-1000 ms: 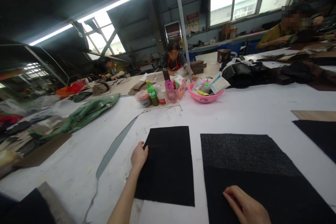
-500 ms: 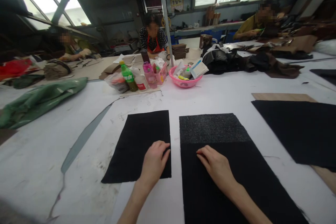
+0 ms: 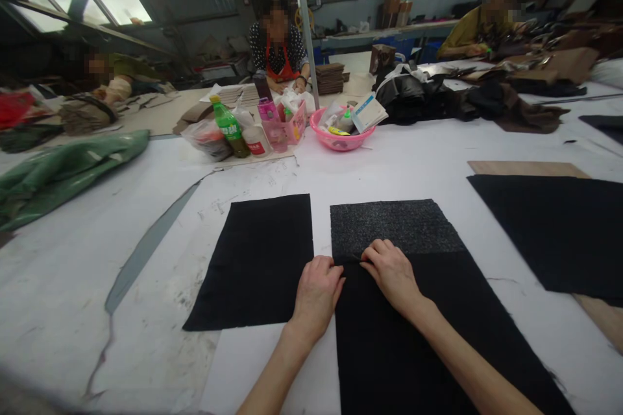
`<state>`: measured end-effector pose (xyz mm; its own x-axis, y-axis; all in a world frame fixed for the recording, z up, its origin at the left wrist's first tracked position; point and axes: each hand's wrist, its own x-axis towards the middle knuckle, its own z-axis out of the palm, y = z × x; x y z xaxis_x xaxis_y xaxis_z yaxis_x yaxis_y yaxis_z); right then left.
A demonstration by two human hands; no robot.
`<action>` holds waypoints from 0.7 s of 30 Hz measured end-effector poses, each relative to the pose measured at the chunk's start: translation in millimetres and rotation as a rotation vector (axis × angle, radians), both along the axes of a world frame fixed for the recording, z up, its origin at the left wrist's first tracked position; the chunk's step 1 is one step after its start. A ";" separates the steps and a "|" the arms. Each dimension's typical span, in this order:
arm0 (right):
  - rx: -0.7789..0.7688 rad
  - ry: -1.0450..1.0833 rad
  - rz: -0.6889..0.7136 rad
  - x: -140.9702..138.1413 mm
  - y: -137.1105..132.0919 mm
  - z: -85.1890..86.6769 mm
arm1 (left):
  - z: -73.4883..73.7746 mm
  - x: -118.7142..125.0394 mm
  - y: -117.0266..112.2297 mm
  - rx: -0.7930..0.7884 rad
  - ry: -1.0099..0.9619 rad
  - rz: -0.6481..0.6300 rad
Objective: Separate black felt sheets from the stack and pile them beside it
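Black cloth (image 3: 382,356) on bench (image 3: 409,168); left hand (image 3: 315,292) and right hand (image 3: 393,275) pinch its far edge, fingers closed, beside grey strip (image 3: 394,227).

The bare left forearm (image 3: 270,373) extends from the bottom edge left of centre, the bare right forearm (image 3: 477,360) from the lower right, both slanting inward. Mid-frame, the left hand (image 3: 317,292) is curled, back upward; just beside it, the right hand (image 3: 392,275) forms a pinch pointing left.
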<state>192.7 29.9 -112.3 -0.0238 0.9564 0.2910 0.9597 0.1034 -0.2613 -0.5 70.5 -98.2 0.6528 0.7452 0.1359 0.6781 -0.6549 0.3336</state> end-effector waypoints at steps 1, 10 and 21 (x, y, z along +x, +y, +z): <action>-0.003 0.001 0.025 1.0 0.3 1.9 | -0.2 1.2 0.9 0.006 0.006 0.002; -0.004 -0.001 0.238 11.1 0.1 1.7 | 10.5 19.7 22.8 0.050 0.062 -0.235; -0.001 -0.002 0.235 24.0 4.7 7.5 | 33.9 35.0 48.5 0.012 0.234 -0.372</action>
<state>216.7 34.6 -104.8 -0.2463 0.9247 0.2902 0.9097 0.3239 -0.2599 34.5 119.0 -64.4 0.8906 0.4529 -0.0404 0.4519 -0.8717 0.1894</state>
